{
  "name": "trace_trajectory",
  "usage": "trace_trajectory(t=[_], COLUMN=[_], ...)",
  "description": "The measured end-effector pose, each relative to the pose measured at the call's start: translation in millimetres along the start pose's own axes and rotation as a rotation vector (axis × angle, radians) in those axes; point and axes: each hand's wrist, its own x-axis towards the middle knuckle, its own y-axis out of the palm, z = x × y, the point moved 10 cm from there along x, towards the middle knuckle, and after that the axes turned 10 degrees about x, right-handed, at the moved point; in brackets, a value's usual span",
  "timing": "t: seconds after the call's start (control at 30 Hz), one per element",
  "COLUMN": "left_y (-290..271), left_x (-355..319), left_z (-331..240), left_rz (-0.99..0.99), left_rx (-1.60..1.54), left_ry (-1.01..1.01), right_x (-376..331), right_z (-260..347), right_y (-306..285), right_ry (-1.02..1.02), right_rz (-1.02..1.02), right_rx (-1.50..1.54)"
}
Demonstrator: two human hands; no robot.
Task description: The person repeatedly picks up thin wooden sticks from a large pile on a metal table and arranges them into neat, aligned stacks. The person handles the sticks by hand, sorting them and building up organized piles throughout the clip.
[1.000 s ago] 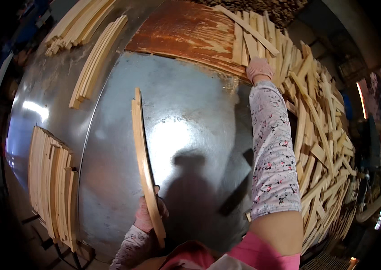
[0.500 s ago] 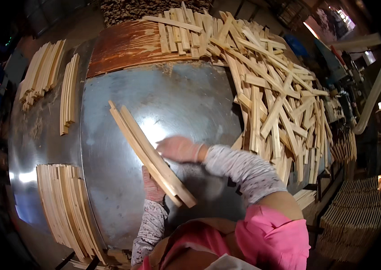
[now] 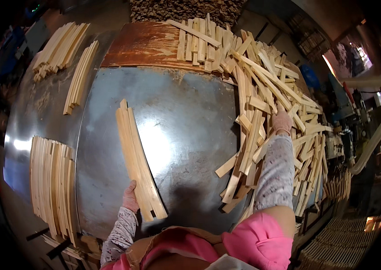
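My left hand [image 3: 130, 197], in a pink glove, grips the near end of a small bundle of pale wooden slats [image 3: 137, 157] that lies flat on the grey metal tabletop [image 3: 186, 117]. My right hand [image 3: 282, 122], also gloved, reaches out into the big loose heap of wooden slats [image 3: 267, 103] on the right side of the table and rests on the sticks there. Whether its fingers hold a slat I cannot make out.
A neat stack of slats [image 3: 52, 177] lies at the left near edge. Two more rows of slats [image 3: 62, 47] [image 3: 80, 76] lie at the far left. A rusty brown plate [image 3: 147, 45] covers the far middle. Baskets and machinery stand to the right.
The slat bundle in my left hand has swung from tilted across the table to lying lengthwise. My right hand left the bundle and moved right into the loose heap.
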Motion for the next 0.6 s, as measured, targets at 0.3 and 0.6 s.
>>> trace_trajectory(t=[0.3,0.6], left_y=[4,-15], left_x=[-3,-141], left_z=[-1,-145], left_rz=[-0.047,-0.622], left_rx=[0.078,1.757], left_ry=[0.0,-0.036], right_x=[-179,-375], right_z=[81,163], right_y=[40,80], right_ry=[0.206,0.191], right_rz=[0.542,0.619], right_rx=[1.267,1.463])
